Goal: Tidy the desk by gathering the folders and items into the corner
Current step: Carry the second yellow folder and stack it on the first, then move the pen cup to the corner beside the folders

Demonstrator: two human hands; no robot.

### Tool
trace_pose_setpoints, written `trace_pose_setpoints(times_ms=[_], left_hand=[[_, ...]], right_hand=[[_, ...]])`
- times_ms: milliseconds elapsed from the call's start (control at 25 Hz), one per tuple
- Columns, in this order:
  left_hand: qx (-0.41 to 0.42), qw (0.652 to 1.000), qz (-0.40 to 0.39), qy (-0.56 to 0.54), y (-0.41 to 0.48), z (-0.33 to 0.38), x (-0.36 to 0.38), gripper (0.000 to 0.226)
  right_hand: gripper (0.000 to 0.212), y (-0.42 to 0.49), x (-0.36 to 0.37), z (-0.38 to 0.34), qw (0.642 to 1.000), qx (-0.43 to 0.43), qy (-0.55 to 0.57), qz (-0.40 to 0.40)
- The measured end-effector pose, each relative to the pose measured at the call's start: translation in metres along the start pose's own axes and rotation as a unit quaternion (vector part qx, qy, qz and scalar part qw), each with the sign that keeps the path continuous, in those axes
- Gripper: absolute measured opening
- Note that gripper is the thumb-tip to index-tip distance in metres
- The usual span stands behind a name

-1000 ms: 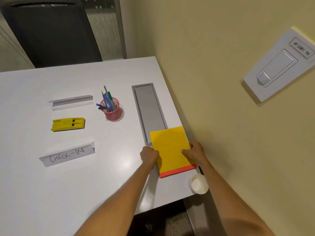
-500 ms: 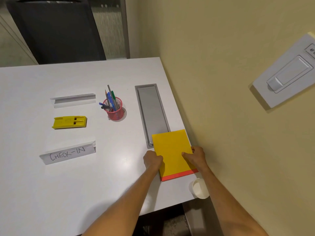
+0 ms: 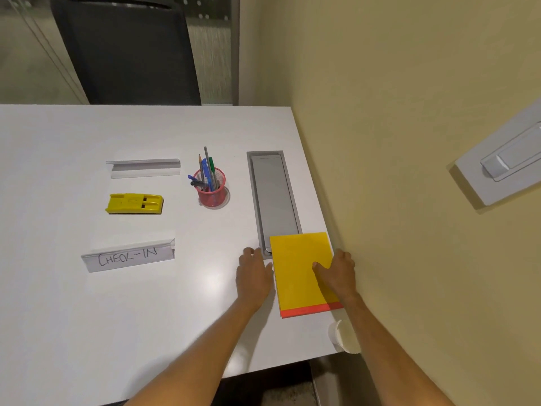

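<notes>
A yellow folder (image 3: 297,265) lies on a red-orange folder (image 3: 310,311), stacked at the desk's near right corner against the wall. My right hand (image 3: 336,272) rests flat on the yellow folder's right side. My left hand (image 3: 254,273) lies flat on the desk, its fingers apart, just left of the stack's edge. A red mesh pen cup (image 3: 212,190) with several pens stands mid-desk. Further left lie a yellow stapler (image 3: 134,203), a paper sign reading CHECK-IN (image 3: 128,256) and a blank folded paper sign (image 3: 145,167).
A grey cable tray lid (image 3: 273,194) is set into the white desk (image 3: 87,317), partly under the stack. A white paper cup (image 3: 342,336) sits at the desk's near right edge. A black chair (image 3: 126,51) stands behind the desk. The yellow wall (image 3: 409,142) bounds the right.
Both hands have loosened from gripping the stack's edges. My left hand now lies flat on the desk beside it and my right hand is flat on top. The stack stays in the corner.
</notes>
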State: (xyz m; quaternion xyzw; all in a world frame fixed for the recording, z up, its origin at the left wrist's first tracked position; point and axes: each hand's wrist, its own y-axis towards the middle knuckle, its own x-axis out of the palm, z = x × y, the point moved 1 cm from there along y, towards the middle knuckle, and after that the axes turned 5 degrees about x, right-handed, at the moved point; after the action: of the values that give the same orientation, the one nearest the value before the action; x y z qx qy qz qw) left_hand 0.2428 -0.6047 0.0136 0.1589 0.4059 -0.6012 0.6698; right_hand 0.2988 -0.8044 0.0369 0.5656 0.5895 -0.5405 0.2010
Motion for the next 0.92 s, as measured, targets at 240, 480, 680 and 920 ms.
trace_pose_setpoints(times_ms=[240, 480, 680, 920], left_hand=[[0.089, 0.974, 0.044, 0.205, 0.019, -0.086, -0.025, 0.072], [0.109, 0.963, 0.009, 0.245, 0.026, -0.136, -0.027, 0.085], [0.143, 0.964, 0.021, 0.222, 0.033, -0.147, -0.029, 0.088], [0.142, 0.963, 0.03, 0.225, 0.037, -0.15, -0.028, 0.088]], right_hand=[[0.076, 0.001, 0.029, -0.071, 0.99, -0.142, -0.003, 0.011], [0.08, -0.014, 0.089, -0.138, 0.973, -0.228, -0.039, -0.009], [0.081, -0.003, 0.132, -0.17, 0.965, -0.256, -0.022, -0.051], [0.097, 0.034, 0.132, -0.232, 0.958, -0.203, 0.167, -0.11]])
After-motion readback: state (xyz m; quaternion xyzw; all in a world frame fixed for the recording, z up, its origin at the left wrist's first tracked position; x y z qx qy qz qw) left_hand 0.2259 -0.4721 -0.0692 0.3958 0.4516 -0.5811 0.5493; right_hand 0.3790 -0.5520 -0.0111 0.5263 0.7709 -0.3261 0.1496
